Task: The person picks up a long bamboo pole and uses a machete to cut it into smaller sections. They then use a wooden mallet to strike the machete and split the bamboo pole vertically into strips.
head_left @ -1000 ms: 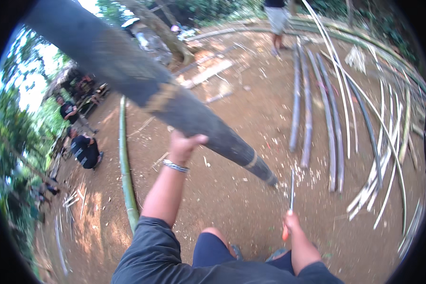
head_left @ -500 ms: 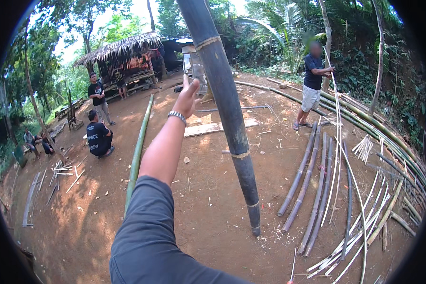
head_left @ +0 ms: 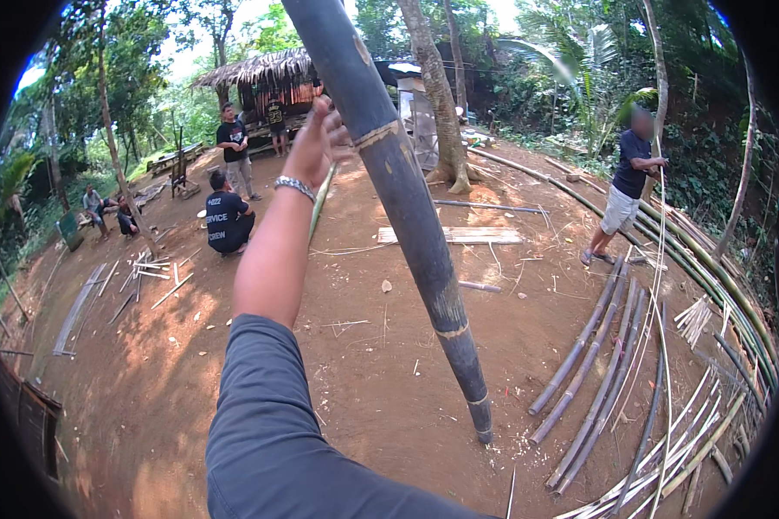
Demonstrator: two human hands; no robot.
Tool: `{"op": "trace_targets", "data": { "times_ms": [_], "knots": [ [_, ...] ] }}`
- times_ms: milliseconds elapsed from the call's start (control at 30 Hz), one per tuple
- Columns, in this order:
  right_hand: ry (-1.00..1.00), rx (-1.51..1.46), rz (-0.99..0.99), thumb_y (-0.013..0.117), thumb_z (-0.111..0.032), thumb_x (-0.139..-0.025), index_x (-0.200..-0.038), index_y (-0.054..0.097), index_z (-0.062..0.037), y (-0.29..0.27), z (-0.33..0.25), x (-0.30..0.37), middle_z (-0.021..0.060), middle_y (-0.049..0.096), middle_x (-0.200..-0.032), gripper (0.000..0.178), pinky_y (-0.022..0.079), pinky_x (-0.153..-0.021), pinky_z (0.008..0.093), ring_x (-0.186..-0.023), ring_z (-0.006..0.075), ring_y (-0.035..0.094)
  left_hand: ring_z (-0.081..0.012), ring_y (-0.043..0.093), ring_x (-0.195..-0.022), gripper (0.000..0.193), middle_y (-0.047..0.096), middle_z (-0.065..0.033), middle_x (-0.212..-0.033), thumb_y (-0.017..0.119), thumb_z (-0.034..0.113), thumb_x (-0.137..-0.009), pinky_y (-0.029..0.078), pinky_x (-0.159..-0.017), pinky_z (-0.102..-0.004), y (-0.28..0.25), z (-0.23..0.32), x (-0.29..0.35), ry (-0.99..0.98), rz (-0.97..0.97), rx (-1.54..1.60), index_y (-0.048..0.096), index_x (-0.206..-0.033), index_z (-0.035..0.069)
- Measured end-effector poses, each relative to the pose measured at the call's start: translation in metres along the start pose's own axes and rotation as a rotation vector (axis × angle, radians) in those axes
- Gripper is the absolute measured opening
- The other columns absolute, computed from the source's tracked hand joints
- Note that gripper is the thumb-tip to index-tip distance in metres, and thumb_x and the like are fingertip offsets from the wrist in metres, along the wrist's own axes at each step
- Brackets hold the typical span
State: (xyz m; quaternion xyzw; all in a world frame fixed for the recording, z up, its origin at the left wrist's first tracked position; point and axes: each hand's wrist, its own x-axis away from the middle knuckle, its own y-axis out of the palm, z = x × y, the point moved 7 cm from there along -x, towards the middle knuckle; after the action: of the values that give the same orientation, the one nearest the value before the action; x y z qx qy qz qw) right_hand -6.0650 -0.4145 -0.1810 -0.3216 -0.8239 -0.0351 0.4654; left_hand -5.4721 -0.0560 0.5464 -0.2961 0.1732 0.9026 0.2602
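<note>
My left hand (head_left: 318, 149) is raised at the upper middle, with a metal band round its wrist and a dark sleeve on the arm. Its fingers are spread beside a thick, dark bamboo pole (head_left: 404, 201). The fingertips come up to the pole's left edge; whether they touch it I cannot tell. The pole leans, its top beyond the upper edge of the view and its lower end at the bare earth among pale chips. My right hand is out of sight.
Several dark bamboo poles (head_left: 584, 346) lie at right, near pale split strips (head_left: 679, 432). A standing person (head_left: 629, 177) holds long strips there. Green bamboo (head_left: 710, 259) lines the far right. A crouching person (head_left: 227, 216) is at left, before a thatched hut (head_left: 264, 73). A tree (head_left: 441, 104) stands behind.
The view has swung left, so the surroundings sit farther right. My left hand's fingers are more spread beside the pole. The person at right has lowered the tops of the strips.
</note>
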Motion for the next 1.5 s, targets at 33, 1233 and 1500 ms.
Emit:
{"op": "trace_targets", "data": {
  "times_ms": [33, 1233, 1500],
  "knots": [
    [0.035, -0.022, -0.041, 0.067, -0.010, -0.088, -0.100, 0.060, -0.0020, 0.012, 0.005, -0.004, 0.0122, 0.066, -0.073, 0.016, 0.051, -0.052, 0.0418, -0.057, 0.0234, 0.065, -0.0326, 0.057, -0.125, 0.097, 0.055, -0.0162, -0.140, 0.069, 0.070, -0.084, 0.045, -0.106, -0.0576, -0.003, 0.024, -0.006, 0.091, -0.013, 0.072, 0.036, -0.152, 0.009],
    [0.338, -0.234, -0.794, 0.062, -0.010, -0.091, -0.091, 0.050, -0.0072, 0.247, -0.046, -0.009, 0.0059, 0.054, -0.068, 0.012, 0.049, -0.051, 0.0364, -0.056, 0.0209, 0.055, -0.0403, 0.070, -0.109, 0.062, 0.068, -0.0263, -0.115, 0.067, 0.043, -0.097, 0.062, -0.091, -0.0550, -0.082, 0.293, 0.202, 0.335, 0.213, -0.088, 0.052, -0.131, -0.007],
    [0.227, -0.201, -0.732, 0.057, -0.008, -0.092, -0.091, 0.049, -0.0056, 0.266, -0.030, -0.004, 0.0075, 0.054, -0.068, 0.009, 0.051, -0.051, 0.0367, -0.056, 0.0214, 0.055, -0.0317, 0.073, -0.094, 0.051, 0.069, -0.0207, -0.110, 0.068, 0.028, -0.096, 0.063, -0.086, -0.0450, -0.135, 0.307, 0.286, 0.322, 0.519, -0.310, 0.051, -0.129, -0.007]
  ]
}}
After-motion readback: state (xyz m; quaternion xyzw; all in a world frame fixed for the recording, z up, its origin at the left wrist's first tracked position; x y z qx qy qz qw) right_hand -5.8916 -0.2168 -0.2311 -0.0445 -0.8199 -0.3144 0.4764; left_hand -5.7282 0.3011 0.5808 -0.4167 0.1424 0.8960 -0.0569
